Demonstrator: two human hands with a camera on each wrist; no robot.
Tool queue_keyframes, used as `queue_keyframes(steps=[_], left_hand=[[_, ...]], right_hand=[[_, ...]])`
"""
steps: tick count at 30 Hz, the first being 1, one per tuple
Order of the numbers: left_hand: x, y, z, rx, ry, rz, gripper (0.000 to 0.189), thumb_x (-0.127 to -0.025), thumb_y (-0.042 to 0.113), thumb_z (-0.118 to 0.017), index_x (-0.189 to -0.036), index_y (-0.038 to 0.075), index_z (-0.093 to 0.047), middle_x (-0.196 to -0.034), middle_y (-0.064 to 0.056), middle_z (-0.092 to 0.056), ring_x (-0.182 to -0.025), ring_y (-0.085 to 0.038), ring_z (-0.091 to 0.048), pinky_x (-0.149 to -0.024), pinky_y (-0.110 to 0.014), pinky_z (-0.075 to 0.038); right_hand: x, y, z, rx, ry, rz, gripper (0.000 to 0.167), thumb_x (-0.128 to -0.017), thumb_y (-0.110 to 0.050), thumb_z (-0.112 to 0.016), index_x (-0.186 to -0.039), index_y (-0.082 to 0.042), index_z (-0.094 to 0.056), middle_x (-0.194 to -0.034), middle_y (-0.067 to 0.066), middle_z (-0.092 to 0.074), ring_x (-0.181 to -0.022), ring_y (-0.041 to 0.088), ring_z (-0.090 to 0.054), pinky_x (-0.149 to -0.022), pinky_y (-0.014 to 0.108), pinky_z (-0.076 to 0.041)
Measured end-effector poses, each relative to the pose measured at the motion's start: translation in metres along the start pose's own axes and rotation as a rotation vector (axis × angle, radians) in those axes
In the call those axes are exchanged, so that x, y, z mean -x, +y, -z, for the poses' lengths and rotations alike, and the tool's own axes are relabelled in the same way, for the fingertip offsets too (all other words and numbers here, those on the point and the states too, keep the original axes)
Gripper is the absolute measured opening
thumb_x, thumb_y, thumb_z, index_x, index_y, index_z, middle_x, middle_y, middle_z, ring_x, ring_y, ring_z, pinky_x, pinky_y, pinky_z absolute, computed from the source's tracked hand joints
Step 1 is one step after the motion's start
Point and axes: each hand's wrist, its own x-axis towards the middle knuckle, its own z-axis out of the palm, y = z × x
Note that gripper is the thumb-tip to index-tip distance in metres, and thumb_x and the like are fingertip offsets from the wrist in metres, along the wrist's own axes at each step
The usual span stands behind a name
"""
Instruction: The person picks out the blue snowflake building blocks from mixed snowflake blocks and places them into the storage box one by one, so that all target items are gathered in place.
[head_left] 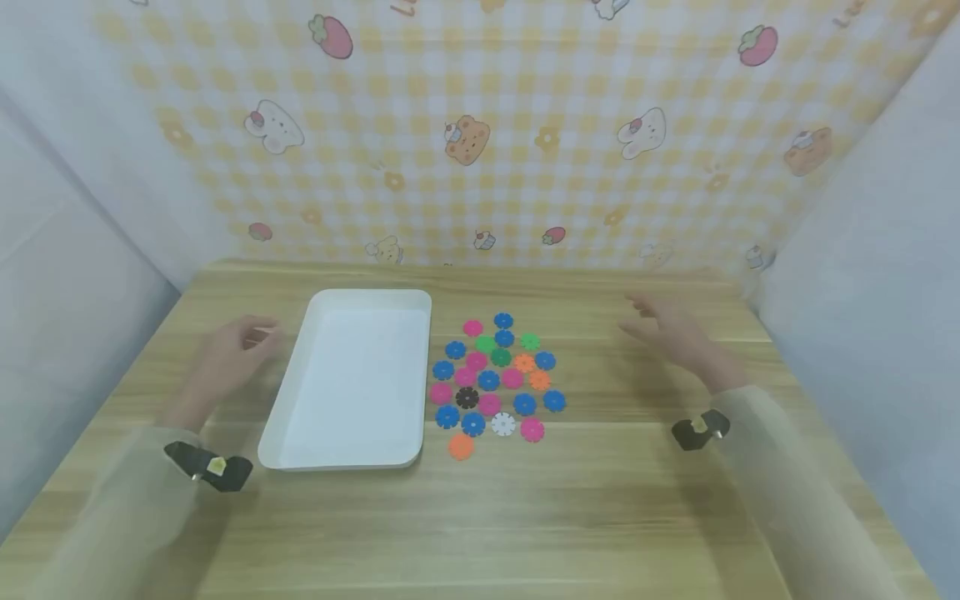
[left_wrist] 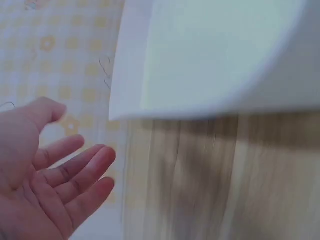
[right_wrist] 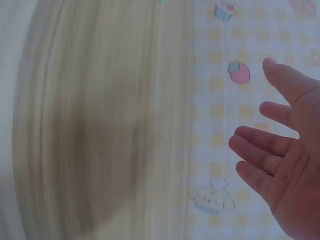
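Note:
My left hand (head_left: 234, 354) hovers just left of a white rectangular tray (head_left: 348, 379), its fingers loosely bent around nothing. In the left wrist view the same hand (left_wrist: 55, 175) shows its palm, apart from the tray's edge (left_wrist: 175, 114). Right of the tray lies a loose cluster of flat notched plastic discs in blue, pink, orange, green, white and black, such as the black disc (head_left: 467, 397) and the white disc (head_left: 503, 424). Out to the right of the discs, my right hand (head_left: 671, 329) is held above the table with relaxed fingers and an empty palm (right_wrist: 295, 175).
The wooden table (head_left: 525, 517) reaches back to a yellow checked cloth (head_left: 510, 192) printed with cartoon animals and strawberries. White sheets hang at the left (head_left: 67, 275) and right (head_left: 870, 275) sides. Dark straps sit on both wrists.

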Motion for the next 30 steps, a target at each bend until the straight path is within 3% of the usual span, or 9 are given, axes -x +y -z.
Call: queue_keyframes(steps=[4, 9, 14, 20, 30], left_hand=[[0.006, 0.007, -0.009, 0.036, 0.006, 0.034, 0.048, -0.095, 0.034, -0.047, -0.123, -0.004, -0.05, -0.111, -0.03, -0.056, -0.098, -0.043, -0.053, -0.073, -0.047, -0.049], [0.011, 0.011, -0.019, 0.057, 0.019, 0.053, 0.044, -0.093, 0.031, -0.052, -0.118, -0.005, -0.054, -0.105, -0.027, -0.06, -0.092, -0.037, -0.057, -0.066, -0.03, -0.048], [0.019, 0.013, -0.023, 0.094, 0.034, 0.041, 0.037, -0.092, 0.02, -0.055, -0.116, -0.008, -0.054, -0.106, -0.028, -0.058, -0.091, -0.037, -0.058, -0.065, -0.028, -0.05], [0.024, 0.011, -0.025, 0.134, 0.023, 0.085, 0.034, -0.089, 0.01, -0.056, -0.117, -0.01, -0.053, -0.109, -0.031, -0.056, -0.092, -0.038, -0.058, -0.063, -0.027, -0.055], [0.023, 0.007, -0.026, 0.117, -0.001, 0.122, 0.033, -0.09, 0.011, -0.056, -0.117, -0.008, -0.055, -0.11, -0.029, -0.057, -0.093, -0.037, -0.059, -0.064, -0.025, -0.055]], right_hand=[[-0.005, -0.008, -0.019, -0.025, -0.029, 0.015, 0.05, -0.093, -0.028, -0.055, -0.132, 0.0, -0.043, -0.12, 0.024, -0.053, -0.108, 0.038, -0.051, -0.088, 0.054, -0.043], [-0.011, -0.015, -0.041, -0.045, -0.044, 0.042, 0.034, -0.09, -0.013, -0.059, -0.119, 0.002, -0.055, -0.101, 0.017, -0.063, -0.093, 0.031, -0.059, -0.083, 0.044, -0.049], [-0.014, -0.021, -0.057, -0.06, -0.079, 0.045, 0.03, -0.089, -0.013, -0.06, -0.116, -0.001, -0.059, -0.098, 0.012, -0.063, -0.092, 0.027, -0.058, -0.083, 0.042, -0.049], [-0.017, -0.025, -0.073, -0.122, -0.137, 0.039, 0.03, -0.086, -0.014, -0.064, -0.113, -0.003, -0.061, -0.098, 0.009, -0.063, -0.092, 0.024, -0.058, -0.082, 0.04, -0.05], [-0.026, -0.024, -0.088, -0.142, -0.179, 0.043, 0.032, -0.084, -0.015, -0.066, -0.115, -0.007, -0.061, -0.103, 0.006, -0.062, -0.095, 0.021, -0.056, -0.082, 0.037, -0.05]])
